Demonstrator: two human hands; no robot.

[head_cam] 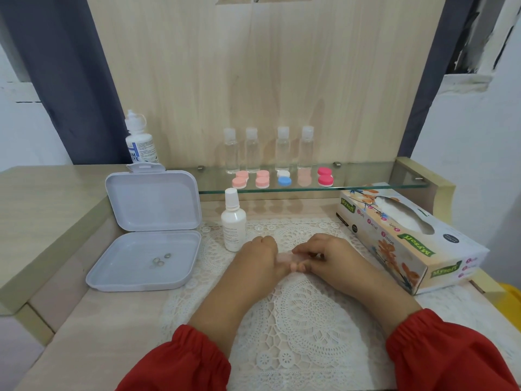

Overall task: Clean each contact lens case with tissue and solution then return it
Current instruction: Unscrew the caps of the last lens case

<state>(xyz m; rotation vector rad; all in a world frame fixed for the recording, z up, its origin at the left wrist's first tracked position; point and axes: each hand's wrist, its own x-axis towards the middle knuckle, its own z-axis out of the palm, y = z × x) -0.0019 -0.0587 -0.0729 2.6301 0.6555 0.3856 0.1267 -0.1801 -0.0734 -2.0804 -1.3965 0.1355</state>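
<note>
The table (93,314) carries a white lace mat (296,320), on which both hands rest, red sleeves (180,359) at the wrists. Right of the fingers lies a long tissue box (406,238), printed with orange flowers. Left of the fingers an open white plastic box (149,224) sits with its lid upright; a few small clear round pieces lie in its base. Beyond the fingers a glass shelf (366,176) holds four clear bottles (267,149) in a row and, in front of them, five lens cases (284,177) — three pale pink, one white and blue, one deep pink. A larger solution bottle (140,139) stands behind the open box. A small white bottle (233,221) stands on the mat just beside the left hand (258,259), at its knuckles.

The left hand and the right hand (328,256) meet at the middle of the mat, fingers curled inward, and between them they grip a pale, translucent pink contact lens case (285,257) — only a small part of it shows between the fingers (303,251) of the right hand and the left hand's thumb side
</note>
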